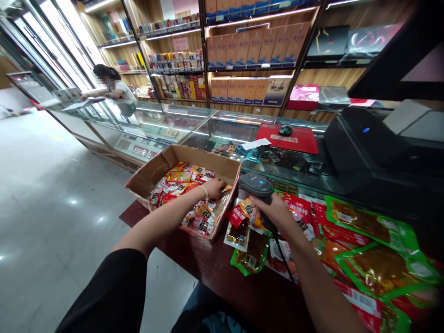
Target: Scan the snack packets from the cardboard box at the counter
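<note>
My right hand point(275, 210) is wrapped around the handle of a black barcode scanner point(257, 184) with a small blue light on top. A dark cable hangs from it. My left hand point(215, 188), with a light band at the wrist, reaches into an open cardboard box point(182, 157). Its fingers are closed on the end of a small orange snack packet point(227, 188) near the box's right wall. Many red, orange and white snack packets point(178, 175) lie in the box. Just beyond the scanner's handle, more packets point(239, 215) lie on the dark red counter point(208, 261).
Large green-edged food pouches point(374, 268) are piled at the right. Behind the scanner runs a glass display counter point(215, 122), carrying a red mat point(301, 144) with a mouse point(286, 130). A black checkout machine point(367, 148) stands at right. Another person point(120, 90) leans on the far counter.
</note>
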The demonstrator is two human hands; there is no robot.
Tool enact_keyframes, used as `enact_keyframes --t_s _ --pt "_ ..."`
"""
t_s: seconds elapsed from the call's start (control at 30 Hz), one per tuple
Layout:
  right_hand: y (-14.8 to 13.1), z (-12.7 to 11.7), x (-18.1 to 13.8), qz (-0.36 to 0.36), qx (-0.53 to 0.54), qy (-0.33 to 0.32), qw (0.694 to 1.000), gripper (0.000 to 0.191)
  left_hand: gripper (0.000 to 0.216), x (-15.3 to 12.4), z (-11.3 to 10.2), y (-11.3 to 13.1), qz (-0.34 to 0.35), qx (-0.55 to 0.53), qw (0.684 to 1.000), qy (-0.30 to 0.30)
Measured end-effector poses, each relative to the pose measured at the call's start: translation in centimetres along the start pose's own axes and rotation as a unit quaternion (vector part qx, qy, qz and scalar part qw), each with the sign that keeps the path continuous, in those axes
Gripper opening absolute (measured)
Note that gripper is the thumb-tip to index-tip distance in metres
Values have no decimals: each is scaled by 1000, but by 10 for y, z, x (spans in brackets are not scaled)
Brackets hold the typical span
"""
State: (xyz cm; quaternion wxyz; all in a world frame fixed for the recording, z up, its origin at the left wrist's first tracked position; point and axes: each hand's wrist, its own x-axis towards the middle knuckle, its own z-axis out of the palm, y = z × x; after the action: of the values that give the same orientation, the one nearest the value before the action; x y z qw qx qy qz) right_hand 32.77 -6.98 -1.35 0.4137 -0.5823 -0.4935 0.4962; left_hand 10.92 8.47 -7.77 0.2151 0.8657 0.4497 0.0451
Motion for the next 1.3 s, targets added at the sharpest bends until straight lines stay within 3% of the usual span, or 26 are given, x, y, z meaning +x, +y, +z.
enact_keyframes --t_s 0.1,0.2,0.33,0.47,0.73,0.97,1.1,1.3 --pt "-4 -2 -2 7 7 8 1000 33 14 1 -22 -2 -39 -31 998 37" --pt "-6 -5 -4 -7 10 9 1000 34 15 -2 -45 -8 -71 -139 984 90" --pt "-7 -9 -5 -28 9 7 1000 35 23 -10 -63 -9 -76 -405 905 105" --pt "-8 -9 -7 -33 14 7 999 33 32 -13 -71 1 -43 -497 862 91" --pt "-16 -6 -17 -21 -34 -2 999 27 38 -13 -74 13 -53 -474 873 104" --pt "-17 -15 -15 -28 6 14 999 31 43 -17 -75 20 -36 -469 879 83" --pt "-16 -40 -14 -28 32 54 998 35 43 -19 -70 45 -30 -448 892 53" --pt "-18 -81 -20 -57 95 106 988 35 45 -22 -56 97 9 -443 895 -56"
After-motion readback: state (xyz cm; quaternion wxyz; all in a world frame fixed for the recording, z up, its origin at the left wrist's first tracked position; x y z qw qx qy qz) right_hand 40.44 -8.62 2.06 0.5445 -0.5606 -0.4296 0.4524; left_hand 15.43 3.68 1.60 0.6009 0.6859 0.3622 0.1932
